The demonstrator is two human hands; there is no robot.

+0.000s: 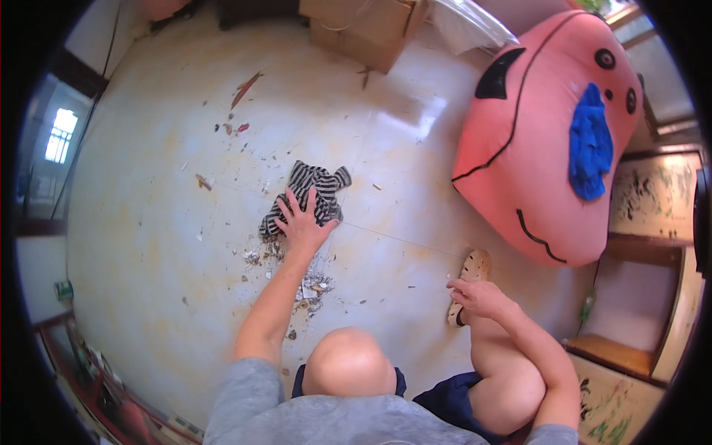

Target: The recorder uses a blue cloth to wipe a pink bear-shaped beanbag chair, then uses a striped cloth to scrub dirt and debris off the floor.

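A crumpled black-and-grey striped cloth [318, 183] lies on the pale, stained floor [167, 150]. Pressed on its lower part is my left hand [303, 222], palm down with fingers spread. Dusty debris [311, 286] with small pale chips is heaped just below the cloth, partly behind my left forearm. My right hand [478, 297] hangs beside my right knee, above a beige clog [475, 266], holding nothing that I can see; its fingers are loosely bent, the index finger pointing left.
A pink beanbag [500, 150] with a blue cloth [591, 144] on it stands at right, beside a painted wooden cabinet [612, 350]. Cardboard boxes [356, 44] stand at the top. Reddish-brown scraps [246, 90] and bits lie further up the floor. A shelf [100, 384] is at lower left.
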